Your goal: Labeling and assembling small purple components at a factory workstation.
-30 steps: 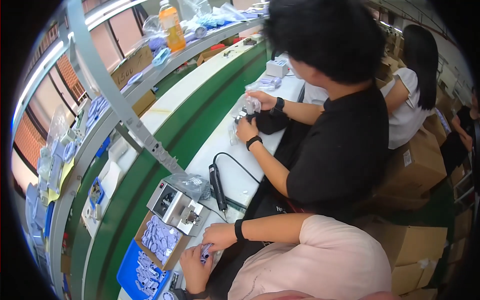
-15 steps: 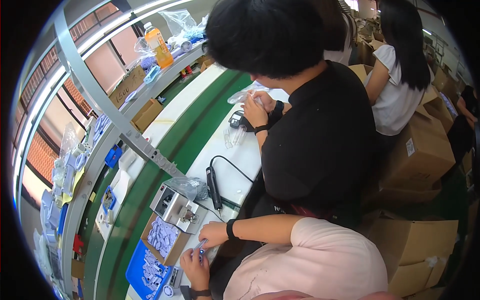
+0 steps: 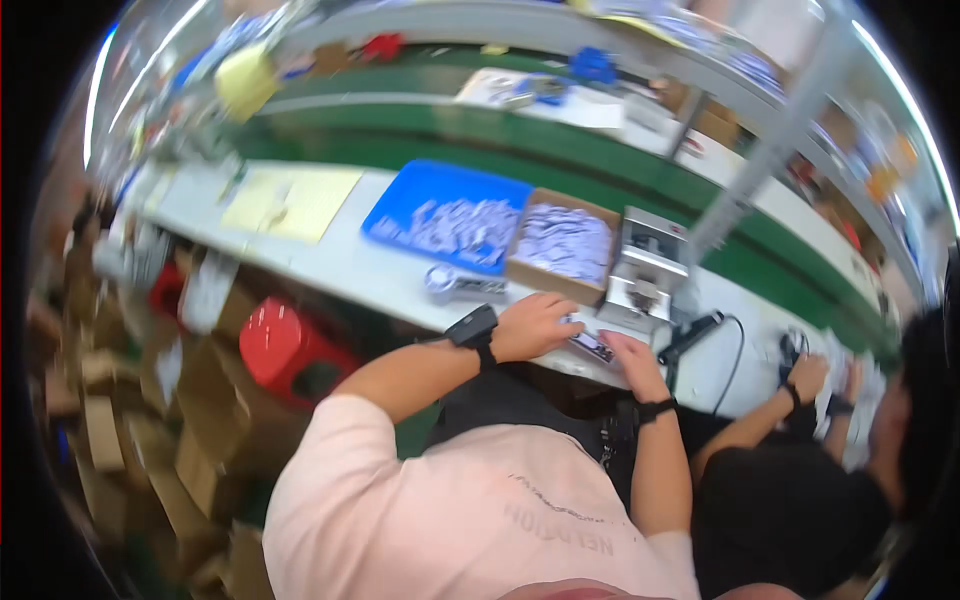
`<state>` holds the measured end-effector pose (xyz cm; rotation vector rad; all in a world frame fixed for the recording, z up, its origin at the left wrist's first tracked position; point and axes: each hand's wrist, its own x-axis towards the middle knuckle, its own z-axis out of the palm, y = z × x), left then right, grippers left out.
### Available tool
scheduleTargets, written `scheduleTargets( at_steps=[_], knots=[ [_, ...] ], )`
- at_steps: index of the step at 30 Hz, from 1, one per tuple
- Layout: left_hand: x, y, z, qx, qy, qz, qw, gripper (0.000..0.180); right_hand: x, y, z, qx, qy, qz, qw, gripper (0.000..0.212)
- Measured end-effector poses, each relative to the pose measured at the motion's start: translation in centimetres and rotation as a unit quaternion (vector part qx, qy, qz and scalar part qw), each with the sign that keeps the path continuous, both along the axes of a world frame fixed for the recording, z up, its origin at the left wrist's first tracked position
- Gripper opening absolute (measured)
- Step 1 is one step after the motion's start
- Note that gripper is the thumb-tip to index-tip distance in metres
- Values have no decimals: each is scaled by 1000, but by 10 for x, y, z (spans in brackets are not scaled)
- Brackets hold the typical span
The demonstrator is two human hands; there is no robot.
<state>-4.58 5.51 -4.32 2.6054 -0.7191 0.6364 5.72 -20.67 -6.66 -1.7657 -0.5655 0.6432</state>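
Over the near edge of the workbench, my left hand (image 3: 538,326) and my right hand (image 3: 634,360) come close together with fingers bent. A small oblong device (image 3: 592,346) with a dark face and pale rim lies between them, gripped at its two ends; blur hides its details. Just beyond is a cardboard box (image 3: 512,268) heaped with small lavender plastic parts (image 3: 566,240). Left of the box, a blue tray (image 3: 400,185) carries more such parts. A metal bench machine (image 3: 640,300) stands right of the box. Near my left wrist lies a small grey and white device (image 3: 468,285).
A black electric screwdriver (image 3: 692,337) with a cord lies to the right. Beside me a co-worker in a black shirt (image 3: 790,505) reaches over the bench. A red stool (image 3: 285,350) and open cartons (image 3: 210,400) stand at left. Yellow paper (image 3: 290,200) lies on the bench.
My view has swung left, so the bench now runs across the picture and the co-worker sits at the far right. My hands remain together around the small device.
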Motion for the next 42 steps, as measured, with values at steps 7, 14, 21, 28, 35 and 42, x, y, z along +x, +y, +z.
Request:
scheduleTargets(
  at_steps=[7,14,21,28,35,42],
  knots=[
    [-98,50,36,-104,-25,148,983,37,-3,9,3,-15,-11,17,1000,42],
    [-152,156,61,-124,-73,375,916,41,0,8,6,-11,20,12,1000,38],
    [-162,211,29,-136,-22,479,867,48,1,9,16,-43,3,20,999,32],
    [-114,157,93,-56,-137,320,936,47,3,19,22,-83,-47,51,994,36],
    [-66,90,144,78,-104,-3,991,52,-36,78,99,48,-217,131,966,62],
    [-33,49,125,61,-22,-107,992,54,-50,60,74,31,-102,154,982,54]
  ],
)
